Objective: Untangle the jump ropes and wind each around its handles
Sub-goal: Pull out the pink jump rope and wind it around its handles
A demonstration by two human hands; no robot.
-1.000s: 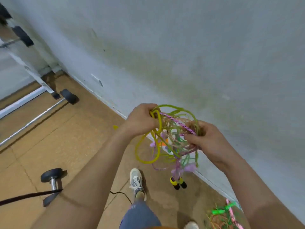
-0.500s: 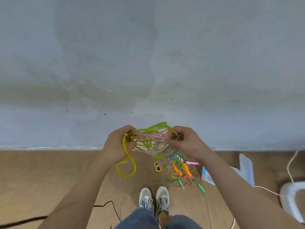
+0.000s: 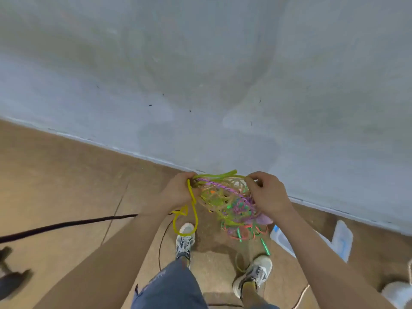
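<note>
A tangled bundle of jump ropes [image 3: 225, 201] hangs in front of me, held up between both hands above the floor. My left hand [image 3: 178, 192] grips its left end, and a yellow rope loop [image 3: 189, 219] dangles from that hand toward my left shoe. My right hand [image 3: 266, 192] grips the right end. A purple braided rope [image 3: 220, 186] runs across the top of the knot between the hands. Green, orange and pink strands and green handles [image 3: 265, 246] hang down below the bundle.
A grey wall [image 3: 200, 74] stands close ahead, meeting the brown floor [image 3: 66, 186]. A black cable [image 3: 66, 224] crosses the floor at left, with a dark dumbbell [image 3: 11, 273] at the far left. A clear plastic box [image 3: 312, 239] lies on the floor at right.
The view has swung to the right along the wall. Both hands keep their hold on the tangle, and the hanging strands have swung a little.
</note>
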